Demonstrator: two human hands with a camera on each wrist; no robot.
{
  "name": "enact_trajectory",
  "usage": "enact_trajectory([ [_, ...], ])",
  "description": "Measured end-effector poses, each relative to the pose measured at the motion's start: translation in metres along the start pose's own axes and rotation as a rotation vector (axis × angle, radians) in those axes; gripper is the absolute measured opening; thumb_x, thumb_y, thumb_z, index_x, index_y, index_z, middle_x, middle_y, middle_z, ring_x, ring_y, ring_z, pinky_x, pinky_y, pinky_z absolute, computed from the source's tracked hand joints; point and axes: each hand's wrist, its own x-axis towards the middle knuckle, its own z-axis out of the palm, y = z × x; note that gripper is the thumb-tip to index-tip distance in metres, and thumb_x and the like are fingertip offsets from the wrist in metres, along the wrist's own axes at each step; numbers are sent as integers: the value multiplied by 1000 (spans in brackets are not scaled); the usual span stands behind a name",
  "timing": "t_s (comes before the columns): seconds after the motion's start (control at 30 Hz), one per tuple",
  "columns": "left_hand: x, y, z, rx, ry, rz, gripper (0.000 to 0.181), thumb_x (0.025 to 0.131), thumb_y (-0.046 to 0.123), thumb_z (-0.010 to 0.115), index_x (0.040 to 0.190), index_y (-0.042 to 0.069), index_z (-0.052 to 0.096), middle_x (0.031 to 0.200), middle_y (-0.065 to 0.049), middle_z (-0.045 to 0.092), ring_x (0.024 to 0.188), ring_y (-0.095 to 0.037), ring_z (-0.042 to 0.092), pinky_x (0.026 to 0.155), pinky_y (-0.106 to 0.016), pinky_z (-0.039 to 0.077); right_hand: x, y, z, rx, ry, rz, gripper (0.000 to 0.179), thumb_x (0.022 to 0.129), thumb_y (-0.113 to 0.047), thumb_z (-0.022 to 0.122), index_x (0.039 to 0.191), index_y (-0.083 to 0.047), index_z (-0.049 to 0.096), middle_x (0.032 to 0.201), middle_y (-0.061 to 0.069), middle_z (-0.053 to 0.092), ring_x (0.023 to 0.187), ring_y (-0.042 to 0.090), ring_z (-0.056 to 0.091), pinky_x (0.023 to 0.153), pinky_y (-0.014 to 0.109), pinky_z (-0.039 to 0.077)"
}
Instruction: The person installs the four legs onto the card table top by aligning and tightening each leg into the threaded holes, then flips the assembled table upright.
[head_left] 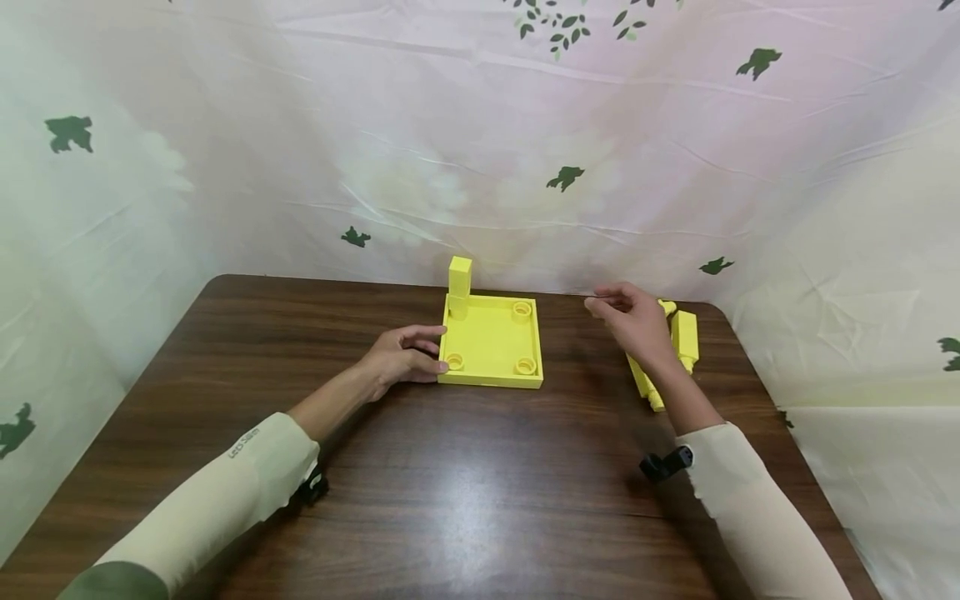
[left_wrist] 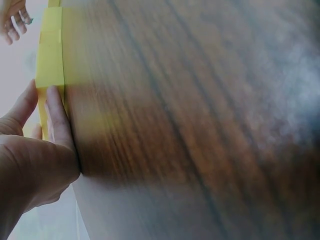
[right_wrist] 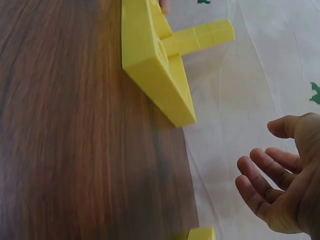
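A shallow yellow square tray (head_left: 491, 382) lies on the table, with round sockets in three of its corners. At the back-left corner a yellow square post (head_left: 460, 277) stands upright. My left hand (head_left: 397, 357) holds the tray's left side, with thumb and fingers against its wall; the left wrist view shows the fingertips (left_wrist: 56, 112) on the yellow wall. Right of the tray my right hand (head_left: 633, 325) hovers with loosely bent fingers. Nothing is between those fingers (right_wrist: 260, 172) in the right wrist view.
Several loose yellow posts (head_left: 684, 336) with round pegs lie on the right side of the table, partly hidden by my right forearm. The brown wooden table (head_left: 375, 500) ends at a pale cloth backdrop (head_left: 465, 150) with green printed shapes.
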Motion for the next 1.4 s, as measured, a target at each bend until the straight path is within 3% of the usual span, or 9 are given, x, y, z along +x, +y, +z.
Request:
enact_trajectory([
  [0.13, -1, 1, 1, -3, 5, -7, 79, 89, -6, 91, 160, 14, 64, 136, -13, 63, 99, -18, 75, 95, -36, 72, -4, 15, -10, -24, -12, 18, 55, 110, -53, 71, 145, -10, 73, 136, 15, 75, 115, 25, 72, 80, 14, 56],
  [0.37, -1, 1, 2, -1, 2, -2, 79, 90, -6, 90, 161, 15, 64, 136, -13, 64, 99, -18, 75, 96, -36, 72, -9, 41, -24, -17, 6, 80, 57, 109, -51, 74, 146, -8, 72, 139, 12, 72, 106, 4, 66, 85, 13, 55],
  [0.7, -1, 2, 2, 0, 6, -5, 78, 90, -6, 90, 161, 15, 64, 136, -12, 64, 100, -18, 75, 96, -35, 72, -22, 69, -33, -28, 70, 142, 66, 105, -50, 80, 152, -5, 68, 145, 19, 71, 119, 17, 68, 89, 13, 54],
  [0.83, -1, 2, 2, -3, 6, -4, 78, 90, -6, 90, 161, 14, 64, 136, -12, 64, 99, -18, 75, 96, -35, 72, -27, 78, -33, -28, 50, 136, 77, 105, -48, 81, 161, -1, 58, 158, 27, 65, 140, 38, 68, 110, 38, 64],
  [0.9, -1, 1, 2, -5, 8, -5, 78, 90, -6, 90, 161, 14, 64, 136, -12, 64, 99, -18, 75, 95, -35, 72, -28, 82, -33, -35, 31, 137, 81, 105, -46, 81, 165, 1, 52, 164, 30, 59, 152, 48, 59, 120, 57, 59],
  [0.97, 0, 1, 2, -7, 9, -6, 78, 90, -6, 90, 161, 14, 64, 136, -12, 64, 99, -18, 75, 95, -35, 72, -30, 84, -31, -40, 14, 145, 83, 105, -44, 81, 167, 1, 49, 167, 30, 56, 156, 49, 55, 124, 64, 54],
  [1.07, 0, 0, 2, -11, 9, -5, 78, 90, -7, 90, 160, 14, 64, 136, -12, 64, 99, -18, 76, 95, -35, 72, -32, 88, -27, -56, 0, 148, 82, 105, -38, 83, 167, 2, 49, 167, 30, 56, 155, 49, 55, 121, 59, 56],
  [1.27, 1, 0, 2, -17, 4, -3, 78, 90, -7, 89, 161, 14, 64, 135, -12, 64, 99, -18, 75, 96, -36, 72, -32, 98, -22, -87, 8, 111, 74, 102, -28, 87, 162, 2, 56, 159, 32, 63, 146, 49, 63, 100, 26, 55],
  [1.4, 1, 0, 2, -22, 6, -6, 79, 89, -8, 90, 160, 14, 64, 134, -12, 63, 99, -18, 75, 95, -35, 72, -29, 104, -21, -93, -18, 61, 65, 104, -25, 85, 159, -1, 61, 157, 29, 66, 144, 47, 65, 105, 30, 56],
])
